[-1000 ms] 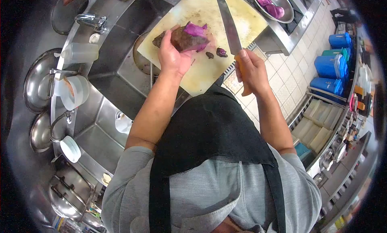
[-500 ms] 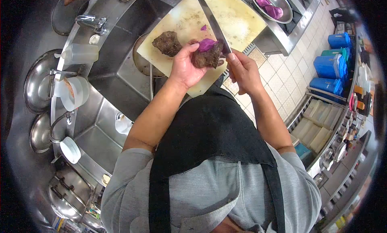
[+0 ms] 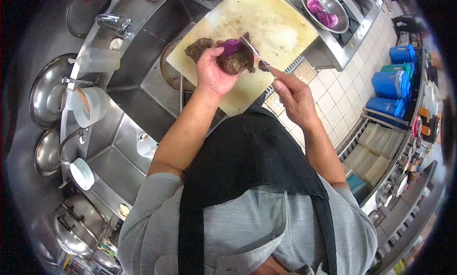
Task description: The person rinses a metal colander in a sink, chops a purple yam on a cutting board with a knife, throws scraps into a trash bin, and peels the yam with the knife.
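My left hand [image 3: 213, 78] is closed around a purple yam [image 3: 236, 63] with rough brown skin, held above the yellowed cutting board [image 3: 285, 23]. A peeled patch of bright purple flesh shows near my thumb. My right hand [image 3: 297, 98] grips a knife [image 3: 251, 46], whose blade is seen nearly edge-on at the yam's right side. A small dark cut piece [image 3: 263, 65] is by the blade close to my right fingers. Partly hidden behind my left hand, another brown-skinned yam [image 3: 194, 50] lies on the board.
The board rests over a steel sink [image 3: 143, 68] with a faucet [image 3: 114, 24]. A metal bowl [image 3: 346, 24] holding purple pieces [image 3: 327, 19] sits on the stove at the upper right. Blue bins [image 3: 388, 82] line the tiled floor [image 3: 335, 84] on the right.
The knife has swung from upright and broadside to nearly edge-on against the yam's right side. The yam has turned in my left hand, and my right hand has shifted slightly right and down.
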Demonstrator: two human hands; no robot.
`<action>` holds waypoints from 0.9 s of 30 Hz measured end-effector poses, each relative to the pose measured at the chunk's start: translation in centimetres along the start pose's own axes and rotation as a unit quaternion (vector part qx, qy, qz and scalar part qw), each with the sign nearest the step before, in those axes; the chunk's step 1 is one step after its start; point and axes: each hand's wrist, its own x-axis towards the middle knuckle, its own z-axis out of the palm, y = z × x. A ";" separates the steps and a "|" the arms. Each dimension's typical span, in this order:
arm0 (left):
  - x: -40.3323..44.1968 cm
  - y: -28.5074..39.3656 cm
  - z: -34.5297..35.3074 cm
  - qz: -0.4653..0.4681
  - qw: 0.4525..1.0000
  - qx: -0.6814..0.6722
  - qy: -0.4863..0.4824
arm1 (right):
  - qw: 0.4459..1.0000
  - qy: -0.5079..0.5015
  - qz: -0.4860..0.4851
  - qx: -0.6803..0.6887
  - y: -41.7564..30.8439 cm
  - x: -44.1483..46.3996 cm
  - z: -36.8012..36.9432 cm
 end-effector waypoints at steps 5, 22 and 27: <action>-0.9 -0.1 0.6 -0.005 1.000 0.006 -0.005 | 0.984 0.008 -0.105 -0.145 0.5 0.7 -0.5; -1.0 -0.2 0.7 0.127 0.985 0.075 0.094 | 0.965 -0.010 -0.156 -0.209 0.2 0.2 0.5; -1.0 0.2 0.2 0.163 0.979 0.087 0.092 | 0.964 -0.003 -0.164 -0.208 1.7 0.2 0.2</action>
